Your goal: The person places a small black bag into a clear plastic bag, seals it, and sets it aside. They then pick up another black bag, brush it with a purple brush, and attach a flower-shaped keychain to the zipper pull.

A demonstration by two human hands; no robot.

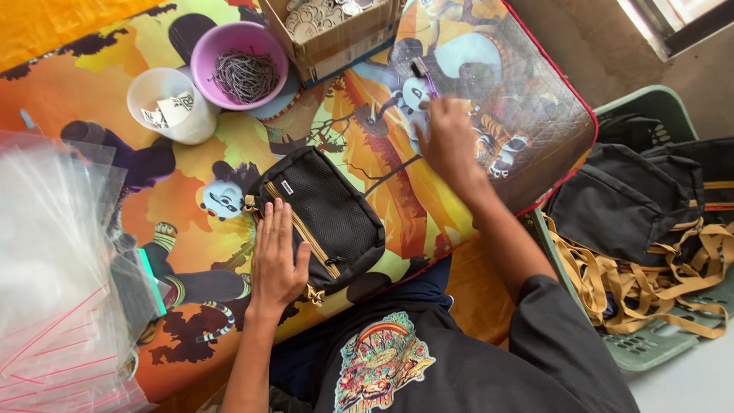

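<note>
A small black pouch [329, 210] with a mesh front and a tan zipper lies on the colourful cartoon-printed table cover [367, 138]. My left hand [277, 256] rests flat on its near-left part, fingers spread. My right hand [449, 141] reaches across the cover toward a small purple-handled tool [425, 76] lying on the cover beyond my fingertips; the hand is blurred and whether it touches the tool cannot be told.
A purple bowl [238, 65] of metal chains, a white cup [172, 103] with paper tags and a cardboard box [336, 30] of metal pieces stand at the far side. Clear plastic bags [53, 291] pile at left. A green basket [657, 229] of black bags with tan straps sits at right.
</note>
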